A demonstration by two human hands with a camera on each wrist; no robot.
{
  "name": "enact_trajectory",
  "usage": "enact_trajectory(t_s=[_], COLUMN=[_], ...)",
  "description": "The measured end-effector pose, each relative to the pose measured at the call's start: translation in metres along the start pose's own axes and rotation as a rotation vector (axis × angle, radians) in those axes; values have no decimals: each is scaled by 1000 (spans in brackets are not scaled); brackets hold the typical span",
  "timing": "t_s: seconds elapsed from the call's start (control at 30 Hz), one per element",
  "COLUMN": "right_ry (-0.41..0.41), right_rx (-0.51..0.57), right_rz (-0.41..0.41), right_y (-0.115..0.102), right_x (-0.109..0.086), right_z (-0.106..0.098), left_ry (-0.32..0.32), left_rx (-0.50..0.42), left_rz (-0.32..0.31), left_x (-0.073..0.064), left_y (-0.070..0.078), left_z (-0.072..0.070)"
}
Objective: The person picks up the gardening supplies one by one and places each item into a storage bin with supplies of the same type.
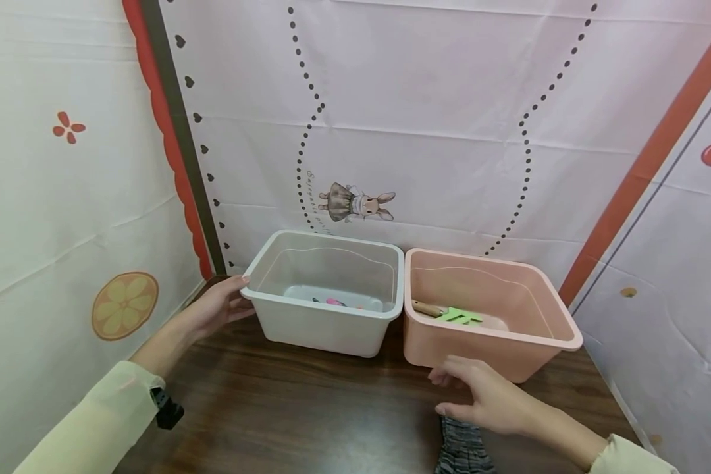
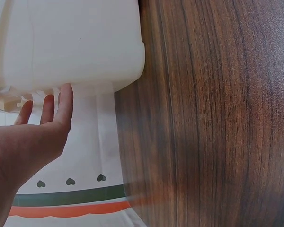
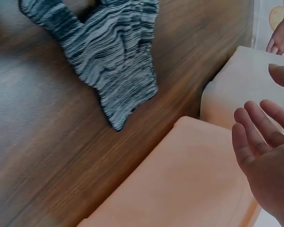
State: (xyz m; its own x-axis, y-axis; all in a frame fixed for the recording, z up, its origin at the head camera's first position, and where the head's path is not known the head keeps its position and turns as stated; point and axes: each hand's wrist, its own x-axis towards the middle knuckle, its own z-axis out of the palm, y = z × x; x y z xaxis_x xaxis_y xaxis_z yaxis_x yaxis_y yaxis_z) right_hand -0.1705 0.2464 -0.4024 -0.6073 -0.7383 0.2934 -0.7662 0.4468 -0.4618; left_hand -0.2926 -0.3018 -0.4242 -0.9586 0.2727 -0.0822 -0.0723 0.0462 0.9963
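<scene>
At the left, my left hand (image 1: 219,306) grips the near left rim of a whitish plastic bin (image 1: 322,327), thumb over the edge and fingers under it. The left wrist view shows those fingers (image 2: 65,106) against the bin's side wall. My right hand (image 1: 488,398) hovers before a pink plastic bin (image 1: 468,345), fingers loosely bent and holding nothing. Below that hand lies a black-and-grey knitted item (image 3: 118,61), partly hidden in the head view. Inside the pink bin is a green tool with a wooden handle (image 1: 428,308). Small colourful items (image 1: 334,302) lie in the whitish bin.
Both bins stand side by side at the back of a dark wooden table (image 1: 308,408). A printed cloth (image 1: 421,85) hangs behind them, with more cloth on the left and right sides.
</scene>
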Motion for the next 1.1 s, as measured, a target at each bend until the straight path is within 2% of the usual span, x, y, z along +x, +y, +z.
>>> enact_trajectory(t_s=[0.3, 0.57, 0.8, 1.1], right_ry=[-65, -179, -215, -278], right_rx=[28, 172, 149, 230], right_rz=[57, 130, 152, 243], right_y=[12, 25, 31, 34], right_x=[-19, -30, -36, -49], right_z=[4, 16, 22, 32], left_ry=[5, 8, 13, 9], left_rx=[-12, -19, -28, -34], left_rz=[1, -3, -9, -7], left_x=[1, 1, 0, 0], left_y=[-1, -1, -2, -2], left_z=[0, -1, 0, -1])
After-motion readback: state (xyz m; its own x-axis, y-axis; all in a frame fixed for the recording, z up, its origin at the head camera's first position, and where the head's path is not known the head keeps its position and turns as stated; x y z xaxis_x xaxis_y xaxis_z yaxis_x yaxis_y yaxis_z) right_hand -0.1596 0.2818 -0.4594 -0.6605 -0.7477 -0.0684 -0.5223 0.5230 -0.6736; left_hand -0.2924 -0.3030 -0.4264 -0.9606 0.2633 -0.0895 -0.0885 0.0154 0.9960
